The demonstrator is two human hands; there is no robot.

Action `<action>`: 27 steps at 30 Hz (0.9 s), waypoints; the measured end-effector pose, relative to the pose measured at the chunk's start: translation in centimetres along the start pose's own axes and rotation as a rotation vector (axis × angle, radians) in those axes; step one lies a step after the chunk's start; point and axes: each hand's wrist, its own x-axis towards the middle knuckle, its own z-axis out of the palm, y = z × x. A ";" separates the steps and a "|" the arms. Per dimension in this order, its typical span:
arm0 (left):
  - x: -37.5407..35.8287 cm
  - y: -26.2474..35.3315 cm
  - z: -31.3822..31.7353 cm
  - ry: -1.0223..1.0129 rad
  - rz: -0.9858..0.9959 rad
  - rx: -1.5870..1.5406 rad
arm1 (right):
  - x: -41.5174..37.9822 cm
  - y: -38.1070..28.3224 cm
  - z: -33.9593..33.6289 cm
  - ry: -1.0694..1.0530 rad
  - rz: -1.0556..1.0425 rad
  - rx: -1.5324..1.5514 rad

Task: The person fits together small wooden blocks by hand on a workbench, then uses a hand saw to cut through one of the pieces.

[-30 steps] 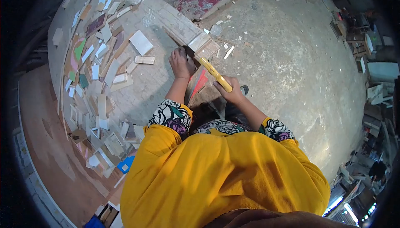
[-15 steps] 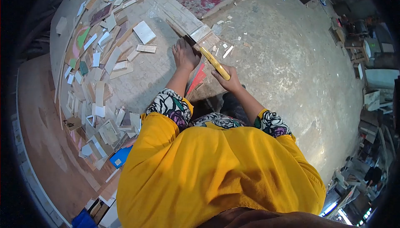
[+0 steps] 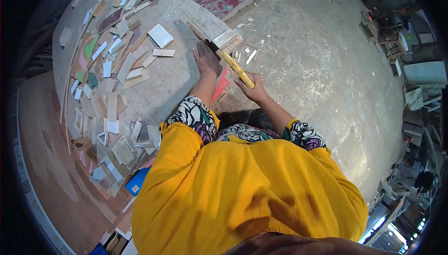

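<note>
My right hand (image 3: pixel 252 88) is wrapped round the end of a tool's yellow handle (image 3: pixel 237 68). The tool's dark metal end (image 3: pixel 211 45) meets the wood beside my left fingers; its exact kind is hard to make out. My left hand (image 3: pixel 208 62) lies flat at the worktop's edge with its fingers stretched out, right next to the dark end. Just beyond the fingertips runs a narrow wooden strip (image 3: pixel 198 31), beside a pale wood block (image 3: pixel 226 39). A red piece (image 3: pixel 221 85) sits under the edge near my left wrist.
Many wood and board offcuts (image 3: pixel 122 67) cover the left of the worktop (image 3: pixel 161 80). A white-faced block (image 3: pixel 160 36) lies nearer my left hand. Small chips lie on the concrete floor (image 3: pixel 317 78). Clutter (image 3: pixel 422 85) lines the far right, and a blue item (image 3: pixel 136 182) is by my left side.
My left fingers have straightened and spread out from a more curled position. The tool's handle and my right hand have shifted slightly left; the whole view has moved a little.
</note>
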 end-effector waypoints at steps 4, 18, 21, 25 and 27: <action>0.3 0.1 0.3 0.021 -0.035 -0.102 | 0.2 0.0 -0.1 0.010 -0.068 -0.013; 1.8 -6.9 -0.3 0.389 -0.306 -1.120 | 0.3 0.3 -0.8 0.010 -0.020 -0.026; 1.6 -3.5 1.2 0.425 0.021 -0.759 | 0.7 -0.5 -0.9 0.027 -0.024 -0.063; 1.5 -1.0 2.6 0.332 -0.058 -0.741 | 0.7 -1.2 -1.1 0.009 -0.059 -0.151; 0.8 -0.4 2.6 0.478 -0.050 -0.616 | 0.9 -0.1 -1.1 0.008 -0.058 -0.098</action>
